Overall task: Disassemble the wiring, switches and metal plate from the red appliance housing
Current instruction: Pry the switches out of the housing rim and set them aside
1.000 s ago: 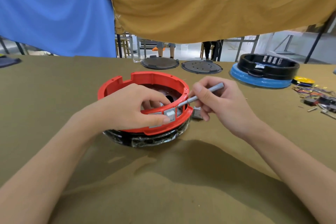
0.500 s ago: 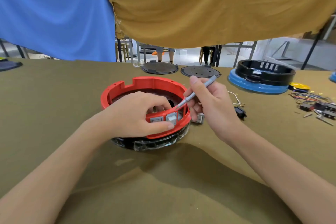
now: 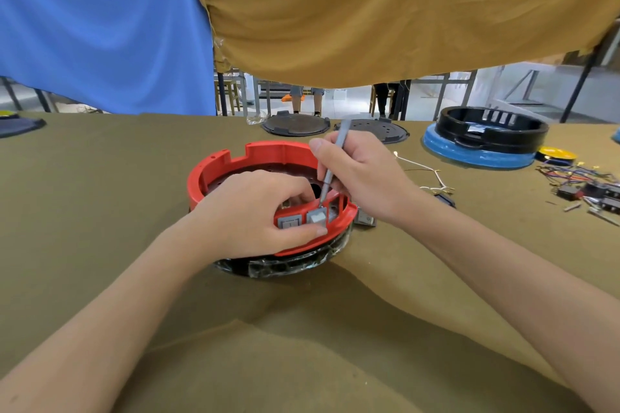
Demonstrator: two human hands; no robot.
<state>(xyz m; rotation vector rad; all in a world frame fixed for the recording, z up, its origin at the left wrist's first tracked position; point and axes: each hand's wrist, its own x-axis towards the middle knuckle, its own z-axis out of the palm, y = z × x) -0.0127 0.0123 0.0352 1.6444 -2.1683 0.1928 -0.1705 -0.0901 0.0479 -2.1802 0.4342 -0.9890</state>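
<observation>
The right hand has swung its gray tool upright, tip behind a switch; the left hand grips the red housing, likely prying.

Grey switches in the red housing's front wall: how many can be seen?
2. One switch sits left in the red housing wall; the second is beside it, under the tool tip. The left hand may hide others.

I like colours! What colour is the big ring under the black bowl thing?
Blue ring, seen in the head view, far right.
</observation>
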